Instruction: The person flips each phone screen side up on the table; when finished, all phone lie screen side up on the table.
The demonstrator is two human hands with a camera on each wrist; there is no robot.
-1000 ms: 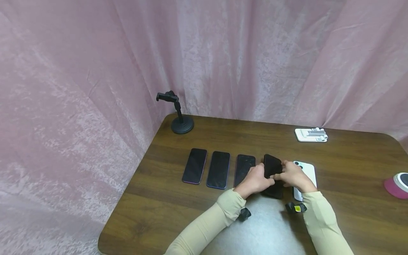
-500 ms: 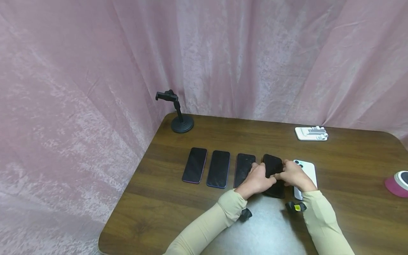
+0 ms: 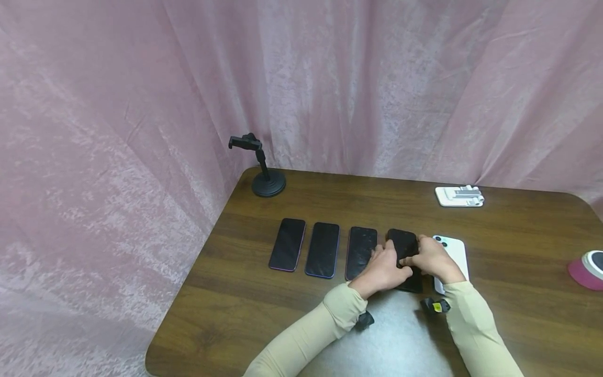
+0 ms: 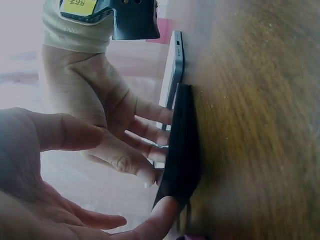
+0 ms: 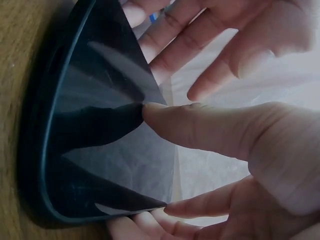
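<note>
A black smartphone (image 3: 402, 242) lies screen up, fourth from the left in a row of phones. My right hand (image 3: 435, 259) holds it by the right long side; its thumb (image 5: 170, 122) touches the glass and its fingers (image 4: 150, 127) lie along the edge. At the phone's left side is my left hand (image 3: 382, 268), fingers loosely extended, one fingertip (image 4: 164, 210) touching the edge. That hand partly covers the neighbouring dark phone (image 3: 361, 243). Beside my right hand a white phone (image 3: 454, 251) lies back up, partly hidden by the wrist.
Two more dark phones, one purple-edged (image 3: 288, 244) and one blue-edged (image 3: 323, 250), lie to the left. A black phone stand (image 3: 268, 183) occupies the back left corner. At the back right rests a folded white stand (image 3: 459, 196); a pink-and-white round object (image 3: 586, 272) sits far right.
The black phone has turned slightly, its top end shifting left and its near end right. My left hand has slid a little to the right. The right hand stays nearly in place.
</note>
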